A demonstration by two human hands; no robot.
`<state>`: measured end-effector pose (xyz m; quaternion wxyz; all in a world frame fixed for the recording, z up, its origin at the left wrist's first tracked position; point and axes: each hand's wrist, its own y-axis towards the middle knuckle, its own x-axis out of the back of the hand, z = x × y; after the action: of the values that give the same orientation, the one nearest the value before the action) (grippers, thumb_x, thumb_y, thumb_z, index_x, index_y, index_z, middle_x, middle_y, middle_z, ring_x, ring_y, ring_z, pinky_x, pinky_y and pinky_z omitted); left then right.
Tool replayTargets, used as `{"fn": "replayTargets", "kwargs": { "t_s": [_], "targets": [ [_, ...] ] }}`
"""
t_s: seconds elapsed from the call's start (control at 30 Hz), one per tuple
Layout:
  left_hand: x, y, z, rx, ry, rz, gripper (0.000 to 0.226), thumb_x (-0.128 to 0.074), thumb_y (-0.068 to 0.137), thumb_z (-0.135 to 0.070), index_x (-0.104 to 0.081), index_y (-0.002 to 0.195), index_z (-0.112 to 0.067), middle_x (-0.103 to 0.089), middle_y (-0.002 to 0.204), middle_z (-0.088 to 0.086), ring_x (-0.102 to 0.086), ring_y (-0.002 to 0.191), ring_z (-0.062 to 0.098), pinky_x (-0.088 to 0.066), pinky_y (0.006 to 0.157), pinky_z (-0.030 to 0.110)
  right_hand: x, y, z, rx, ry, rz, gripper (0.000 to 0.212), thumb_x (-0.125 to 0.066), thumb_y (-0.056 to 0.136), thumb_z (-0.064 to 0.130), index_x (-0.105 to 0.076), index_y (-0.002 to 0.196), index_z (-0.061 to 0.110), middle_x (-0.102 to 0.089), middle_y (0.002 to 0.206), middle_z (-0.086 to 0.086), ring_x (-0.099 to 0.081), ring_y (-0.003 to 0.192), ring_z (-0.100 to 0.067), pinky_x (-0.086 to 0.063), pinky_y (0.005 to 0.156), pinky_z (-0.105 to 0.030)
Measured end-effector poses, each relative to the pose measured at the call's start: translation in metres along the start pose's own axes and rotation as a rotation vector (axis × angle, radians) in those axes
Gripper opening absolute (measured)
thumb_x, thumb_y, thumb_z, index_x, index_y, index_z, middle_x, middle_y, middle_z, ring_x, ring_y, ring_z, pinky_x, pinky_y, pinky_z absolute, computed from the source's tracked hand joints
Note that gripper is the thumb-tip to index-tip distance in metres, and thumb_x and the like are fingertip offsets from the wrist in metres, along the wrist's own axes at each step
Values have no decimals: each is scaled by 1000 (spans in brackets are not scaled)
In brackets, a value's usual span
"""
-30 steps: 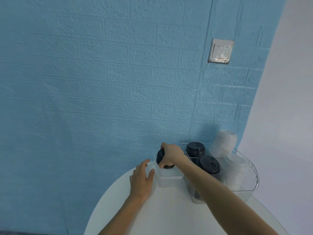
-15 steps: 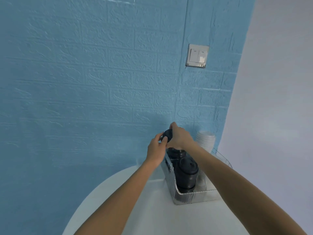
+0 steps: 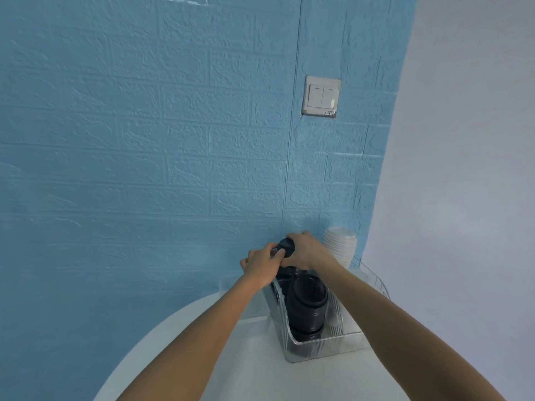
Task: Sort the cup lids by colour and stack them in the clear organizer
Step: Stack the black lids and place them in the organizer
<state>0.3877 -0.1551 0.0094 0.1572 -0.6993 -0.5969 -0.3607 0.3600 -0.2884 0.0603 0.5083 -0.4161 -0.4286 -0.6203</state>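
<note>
A stack of black lids [image 3: 286, 246] is held in the air above the back of the clear organizer [image 3: 315, 347]. My right hand [image 3: 308, 251] grips it from the right and my left hand [image 3: 262, 261] pinches its left end. Below, a tall stack of black lids [image 3: 308, 305] stands in the organizer's front compartment, with more black lids behind it, partly hidden by my hands. A stack of white lids [image 3: 340, 244] rises at the back right.
The organizer sits on a round white table [image 3: 231, 366] pushed against a blue brick-pattern wall. A wire basket [image 3: 379, 282] holds the white lids beside my right forearm. A light switch [image 3: 321, 96] is on the wall above.
My right hand lifted the black lids from the small clear box at the left and carried them above the organizer. My left hand left the table and joined the stack. The view shifted left.
</note>
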Motion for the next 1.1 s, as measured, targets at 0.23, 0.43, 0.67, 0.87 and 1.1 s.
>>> {"fn": "replayTargets", "kwargs": {
  "t_s": [0.23,0.43,0.67,0.87,1.1],
  "targets": [
    [-4,-2,5,-34,20,-34,40,-36,105,-44,-41,145,-45,-66,129,-7,-45,130,21,-19,93,35,-6,2,-5,66,24,105,62,-74,81,44,-48,131,18,-34,136,-11,-56,113,-34,-50,99,-46],
    [-7,-10,6,-57,62,-5,37,-37,106,-38,-44,142,-37,-59,134,-8,-40,133,20,-22,101,39,-16,2,-10,46,18,209,75,-72,85,44,-36,146,21,-25,148,-13,-49,127,-39,-44,108,-47],
    [-2,-9,2,-61,82,40,39,-37,106,-39,-42,145,-38,-53,146,-6,-37,136,23,-22,107,42,-4,3,-7,2,-67,264,90,-65,90,51,-15,160,27,-14,163,-11,-25,147,-40,-29,118,-52],
    [-2,-12,6,-56,61,61,44,-31,109,-40,-29,153,-39,-45,155,-3,-37,141,27,-23,110,47,-4,3,-6,12,-14,259,103,-65,91,49,7,162,28,-2,169,-8,-13,153,-38,-20,123,-51],
    [-3,-9,6,-68,-40,50,52,-30,107,-52,-24,158,-41,-35,162,0,-33,147,30,-25,118,52,2,0,-9,30,118,177,117,-74,85,42,15,160,29,2,169,-9,-8,154,-38,-19,123,-55]
  ]
}}
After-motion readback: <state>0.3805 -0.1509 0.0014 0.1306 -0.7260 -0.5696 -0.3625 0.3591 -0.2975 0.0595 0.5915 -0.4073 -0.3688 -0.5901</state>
